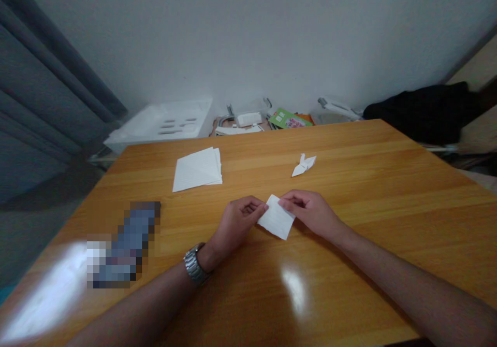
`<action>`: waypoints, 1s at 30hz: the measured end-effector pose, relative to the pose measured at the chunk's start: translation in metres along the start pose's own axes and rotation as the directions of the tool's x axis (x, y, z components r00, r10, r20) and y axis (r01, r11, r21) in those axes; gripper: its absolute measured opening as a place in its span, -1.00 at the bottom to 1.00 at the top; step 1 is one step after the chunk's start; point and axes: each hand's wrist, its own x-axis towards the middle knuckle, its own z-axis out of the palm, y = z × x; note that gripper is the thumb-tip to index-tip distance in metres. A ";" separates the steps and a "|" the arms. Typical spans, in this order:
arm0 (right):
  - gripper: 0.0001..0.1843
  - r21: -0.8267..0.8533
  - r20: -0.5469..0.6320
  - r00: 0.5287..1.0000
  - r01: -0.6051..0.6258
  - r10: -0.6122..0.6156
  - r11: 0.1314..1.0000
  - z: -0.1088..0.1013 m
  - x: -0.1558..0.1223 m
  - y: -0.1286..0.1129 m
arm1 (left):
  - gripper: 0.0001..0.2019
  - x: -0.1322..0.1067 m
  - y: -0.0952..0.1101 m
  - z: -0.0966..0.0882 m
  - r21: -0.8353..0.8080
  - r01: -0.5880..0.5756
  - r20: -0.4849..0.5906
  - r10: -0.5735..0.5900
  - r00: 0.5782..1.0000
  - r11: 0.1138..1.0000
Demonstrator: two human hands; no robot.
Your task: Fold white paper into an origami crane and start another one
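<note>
Between my hands is a small white square of folded, faintly lined paper, one corner pointing toward me. My left hand pinches its left edge between thumb and fingers, and a metal-band watch circles that wrist. On the upper right edge my right hand grips the same paper, thumb on top and fingers curled behind. Just beyond the right hand lies a white folded-paper bird. A stack of white lined paper sheets rests farther back to the left.
The wooden table carries a blurred-out, phone-like dark object at left. Behind its far edge are a white foam tray, a green booklet and assorted clutter. Black cloth lies at the back right.
</note>
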 end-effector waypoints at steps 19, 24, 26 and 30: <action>-0.72 0.080 -0.060 0.998 0.003 0.002 0.997 0.000 0.002 -0.001 | -0.76 -0.004 -0.005 0.001 0.069 -0.031 0.065 0.026 0.998 0.997; -0.71 0.066 -0.044 0.999 0.004 -0.001 0.998 -0.001 0.002 0.001 | -0.75 -0.003 -0.003 -0.002 0.069 -0.018 0.080 0.013 0.997 0.997; -0.72 0.061 -0.040 0.999 0.005 -0.002 0.998 -0.001 0.003 0.001 | -0.76 -0.003 -0.002 -0.003 0.067 -0.023 0.078 0.018 0.997 0.998; -0.75 0.033 -0.046 0.998 0.038 -0.037 0.999 -0.005 0.004 0.002 | -0.75 0.000 -0.002 -0.006 0.076 -0.020 0.044 0.017 0.999 0.997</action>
